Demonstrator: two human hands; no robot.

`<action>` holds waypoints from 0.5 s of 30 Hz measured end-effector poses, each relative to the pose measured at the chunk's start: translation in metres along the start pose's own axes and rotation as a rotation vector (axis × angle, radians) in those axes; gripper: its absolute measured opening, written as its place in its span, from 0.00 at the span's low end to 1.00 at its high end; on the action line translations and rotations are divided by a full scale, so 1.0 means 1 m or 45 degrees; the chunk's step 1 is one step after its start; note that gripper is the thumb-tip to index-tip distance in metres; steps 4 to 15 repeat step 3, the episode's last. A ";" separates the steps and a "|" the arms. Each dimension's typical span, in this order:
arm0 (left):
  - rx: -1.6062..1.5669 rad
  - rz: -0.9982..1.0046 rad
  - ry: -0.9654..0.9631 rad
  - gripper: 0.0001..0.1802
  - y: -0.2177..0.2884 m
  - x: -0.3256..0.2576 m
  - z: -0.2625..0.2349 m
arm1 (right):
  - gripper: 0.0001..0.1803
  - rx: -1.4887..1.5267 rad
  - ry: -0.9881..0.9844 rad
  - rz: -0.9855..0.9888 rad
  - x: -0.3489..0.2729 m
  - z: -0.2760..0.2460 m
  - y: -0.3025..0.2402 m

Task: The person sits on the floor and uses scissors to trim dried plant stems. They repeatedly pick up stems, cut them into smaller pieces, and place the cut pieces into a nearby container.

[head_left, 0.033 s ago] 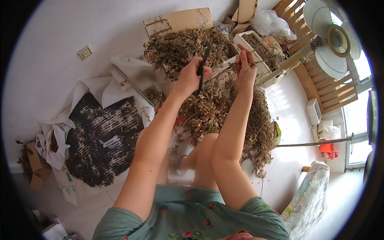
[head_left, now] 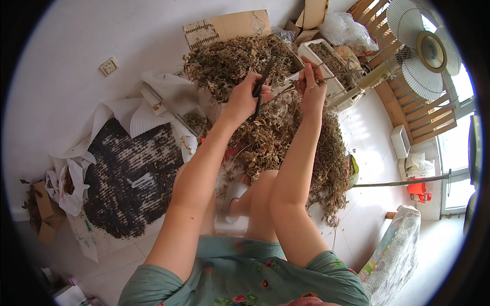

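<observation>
My left hand is closed on a pair of black scissors, whose blades point up and away from me. To its right, my right hand pinches a thin dried plant stem with shrivelled leaves. The stem runs between the two hands, and its leafy end comes close to the scissors. Whether the blades touch it I cannot tell. Below and beyond my hands lie a far heap of dried brown plants and a nearer heap of dried plants on the floor, by my feet.
On the left, dark seed-like material is spread over a sheet. A cardboard piece stands behind the far heap, beside a white planter box. A standing fan rises at the right, above a wooden slatted rack.
The scissors have tipped slightly to the right in my left hand. My right hand has shifted a tiny bit with the stem. The heaps look the same.
</observation>
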State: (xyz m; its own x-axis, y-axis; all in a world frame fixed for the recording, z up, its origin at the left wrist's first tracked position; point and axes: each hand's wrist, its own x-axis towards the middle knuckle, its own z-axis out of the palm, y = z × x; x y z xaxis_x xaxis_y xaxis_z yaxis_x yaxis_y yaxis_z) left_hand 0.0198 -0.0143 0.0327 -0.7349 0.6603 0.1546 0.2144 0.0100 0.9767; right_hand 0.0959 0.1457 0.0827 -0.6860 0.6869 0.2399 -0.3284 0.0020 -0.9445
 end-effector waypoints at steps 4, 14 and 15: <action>0.264 0.047 -0.022 0.17 0.015 -0.007 0.009 | 0.13 -0.028 0.036 0.028 0.002 0.006 0.003; 0.264 0.047 -0.022 0.17 0.015 -0.007 0.009 | 0.13 -0.028 0.036 0.028 0.002 0.006 0.003; 0.264 0.047 -0.022 0.17 0.015 -0.007 0.009 | 0.13 -0.028 0.036 0.028 0.002 0.006 0.003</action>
